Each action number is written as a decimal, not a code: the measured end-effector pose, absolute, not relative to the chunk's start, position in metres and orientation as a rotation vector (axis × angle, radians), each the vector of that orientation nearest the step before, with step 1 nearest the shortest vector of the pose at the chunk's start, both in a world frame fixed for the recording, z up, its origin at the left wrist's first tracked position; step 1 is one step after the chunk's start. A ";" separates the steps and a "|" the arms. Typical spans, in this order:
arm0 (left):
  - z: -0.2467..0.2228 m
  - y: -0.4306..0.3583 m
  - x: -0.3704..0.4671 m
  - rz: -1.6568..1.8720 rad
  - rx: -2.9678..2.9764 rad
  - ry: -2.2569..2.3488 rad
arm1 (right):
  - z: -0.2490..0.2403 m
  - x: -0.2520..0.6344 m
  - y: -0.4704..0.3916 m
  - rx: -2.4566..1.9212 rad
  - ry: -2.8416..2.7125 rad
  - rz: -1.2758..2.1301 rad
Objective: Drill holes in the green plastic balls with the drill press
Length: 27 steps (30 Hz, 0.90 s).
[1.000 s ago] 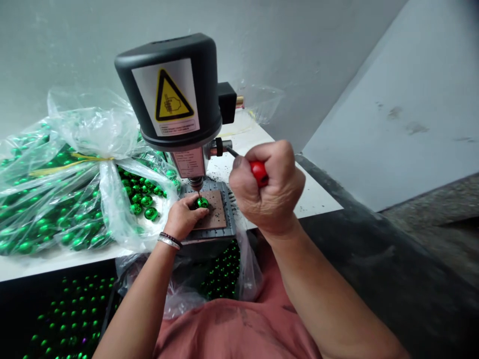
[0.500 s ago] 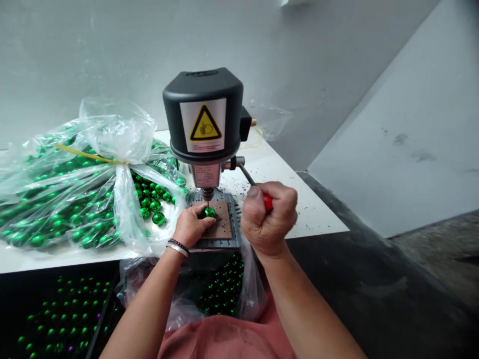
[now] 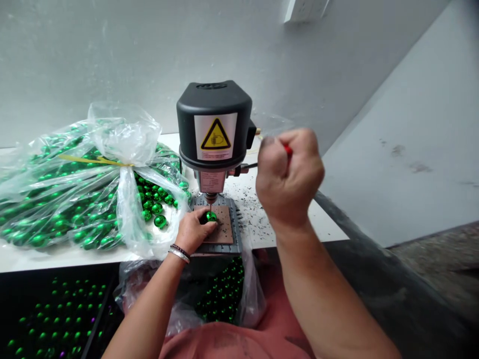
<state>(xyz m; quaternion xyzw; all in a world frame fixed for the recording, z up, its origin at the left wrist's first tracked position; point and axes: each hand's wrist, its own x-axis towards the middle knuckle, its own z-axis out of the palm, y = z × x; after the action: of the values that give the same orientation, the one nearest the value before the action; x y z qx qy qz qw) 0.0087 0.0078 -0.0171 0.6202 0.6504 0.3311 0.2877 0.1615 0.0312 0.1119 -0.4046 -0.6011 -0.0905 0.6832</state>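
Note:
A black-topped drill press (image 3: 214, 127) with a yellow warning sticker stands on the white table. Under its bit, a shiny green ball (image 3: 211, 216) rests on a brown board (image 3: 223, 232) over the grey metal base (image 3: 236, 239). My left hand (image 3: 194, 229), with bracelets at the wrist, pinches the ball from its left side between thumb and fingers. The thin bit comes down to the ball's top; whether it touches I cannot tell. My right hand (image 3: 290, 177) is in a fist around the red-knobbed lever (image 3: 252, 165), right of the drill head.
A clear plastic bag (image 3: 125, 199) full of green balls lies at the left, tied with a yellow strip; a few balls (image 3: 160, 221) sit at its mouth. Dark shavings cover the white table (image 3: 262, 230). Another bag (image 3: 251, 294) with green balls hangs below the table edge.
My right hand has risen and moved right with the lever, which now points sideways instead of slanting down. My left hand still holds the ball. The view has shifted slightly.

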 end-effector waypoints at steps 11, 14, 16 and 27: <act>0.015 -0.053 -0.030 0.764 1.694 1.588 | 0.141 0.161 0.050 -1.101 -1.352 0.042; 0.009 -0.032 -0.055 0.934 1.598 1.925 | 0.141 0.160 0.050 -1.082 -1.331 0.050; 0.001 -0.009 -0.073 1.000 1.589 2.202 | 0.141 0.159 0.050 -1.057 -1.333 0.050; -0.033 0.025 -0.068 0.612 1.568 2.516 | 0.135 0.162 0.050 -0.998 -1.366 0.027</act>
<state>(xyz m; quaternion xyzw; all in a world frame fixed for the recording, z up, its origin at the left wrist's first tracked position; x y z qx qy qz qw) -0.0681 0.0252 -0.0333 0.5171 0.8298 0.2019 0.0572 0.1621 0.0500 0.1348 -0.4418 -0.6042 0.0120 0.6630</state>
